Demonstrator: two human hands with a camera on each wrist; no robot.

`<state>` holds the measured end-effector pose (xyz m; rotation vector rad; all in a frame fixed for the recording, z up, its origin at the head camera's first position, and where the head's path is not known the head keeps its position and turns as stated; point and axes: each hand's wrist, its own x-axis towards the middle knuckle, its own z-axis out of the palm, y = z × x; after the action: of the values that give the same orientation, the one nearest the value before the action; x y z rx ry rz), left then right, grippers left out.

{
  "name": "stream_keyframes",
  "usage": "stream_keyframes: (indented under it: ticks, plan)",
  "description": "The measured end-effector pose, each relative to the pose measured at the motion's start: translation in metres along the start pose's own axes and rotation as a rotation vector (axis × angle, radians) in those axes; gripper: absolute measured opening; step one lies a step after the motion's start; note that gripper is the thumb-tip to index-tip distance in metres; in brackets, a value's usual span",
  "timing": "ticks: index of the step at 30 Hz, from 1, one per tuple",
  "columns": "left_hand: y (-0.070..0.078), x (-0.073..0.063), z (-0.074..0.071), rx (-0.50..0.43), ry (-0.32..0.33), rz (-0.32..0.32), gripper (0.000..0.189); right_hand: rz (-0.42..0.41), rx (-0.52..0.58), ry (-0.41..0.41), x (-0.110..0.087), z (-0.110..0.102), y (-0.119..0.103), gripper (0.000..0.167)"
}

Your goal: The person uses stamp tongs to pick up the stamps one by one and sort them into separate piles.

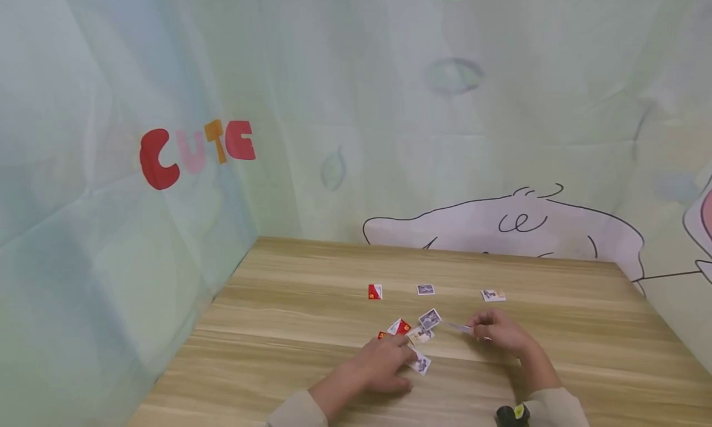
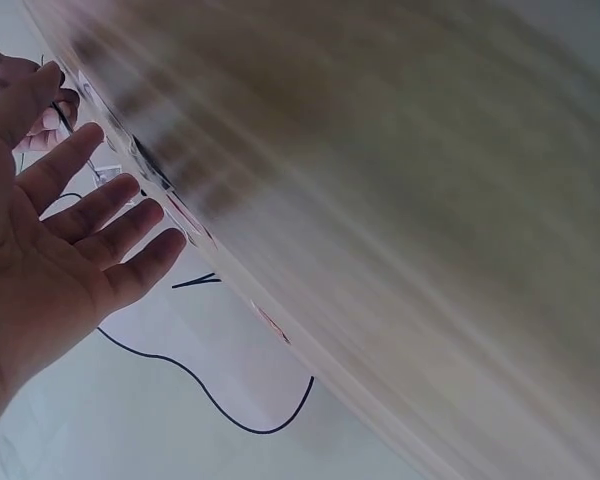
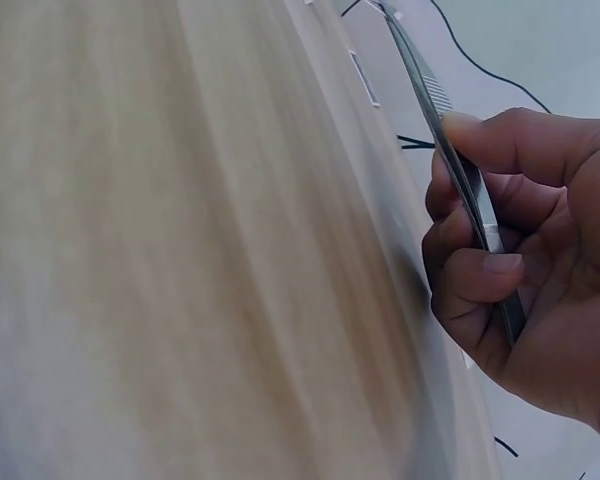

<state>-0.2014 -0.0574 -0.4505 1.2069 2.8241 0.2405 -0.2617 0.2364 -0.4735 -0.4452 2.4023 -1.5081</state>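
Note:
Metal tweezers [image 3: 475, 190] are gripped by my right hand [image 1: 503, 333], their tips pointing left. Those tips come right up to a grey picture card [image 1: 430, 319] in the head view; whether they pinch it I cannot tell. My left hand [image 1: 384, 362] lies palm down with its fingers extended over a loose group of small cards. Its fingertips overlap a white-edged card [image 1: 421, 361]. Beyond them lie a red-and-white card [image 1: 399, 327] and a pale picture card [image 1: 421, 335], with another red one partly hidden by the hand.
Farther back on the wooden table [image 1: 289, 328] three cards lie spaced in a row: a red-and-white card [image 1: 375, 291], a grey card [image 1: 425, 289] and a pale card [image 1: 493, 295]. Printed cloth [image 1: 334, 105] hangs behind and along the left side.

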Motion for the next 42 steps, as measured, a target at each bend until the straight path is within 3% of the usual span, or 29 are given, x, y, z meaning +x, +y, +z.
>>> stream_keyframes:
  ticks: [7, 16, 22, 32, 42]
  plan:
    - [-0.005, 0.005, 0.001, 0.043, 0.027, 0.011, 0.036, 0.027, 0.036, 0.059, 0.006, -0.001, 0.001, 0.018]
    - [-0.005, 0.011, -0.001, 0.037, -0.009, -0.039, 0.041, 0.123, 0.038, 0.144, 0.014, 0.002, -0.004, 0.017]
    - [-0.006, 0.015, -0.001, 0.053, -0.015, -0.052, 0.037, 0.132, 0.022, 0.173, 0.022, 0.0, -0.004, 0.015]
    - [-0.006, 0.02, 0.001, 0.035, -0.023, -0.083, 0.048, 0.145, 0.047, 0.267, 0.036, 0.006, -0.008, 0.019]
    - [-0.005, 0.023, 0.002, 0.054, -0.023, -0.073, 0.049, 0.199, 0.053, 0.318, 0.049, 0.011, -0.005, 0.019]
